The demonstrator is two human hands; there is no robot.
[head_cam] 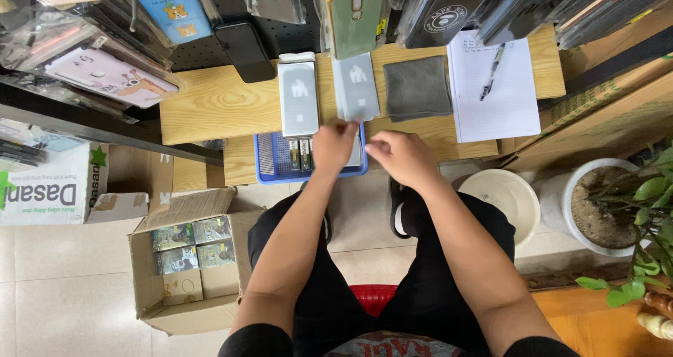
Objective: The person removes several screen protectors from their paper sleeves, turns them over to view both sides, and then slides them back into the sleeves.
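The grey screen-protector packet (355, 86) lies on the wooden counter (210, 108), its lower edge pinched by the left hand (334, 143) at 12 o'clock of the blue tray (270, 162). At 3 o'clock, the right hand (399, 156) hovers, fingers curled, holding nothing visible. A grey cloth (416, 88) lies beyond.

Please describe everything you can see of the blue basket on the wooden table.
The blue basket is a shallow rectangular tray, apparently plastic, with mesh-like walls. It sits flat at the near edge of the wooden table, slightly overhanging. A few small upright boxes stand inside. The left hand hovers over its right part, hiding it; contact cannot be told.
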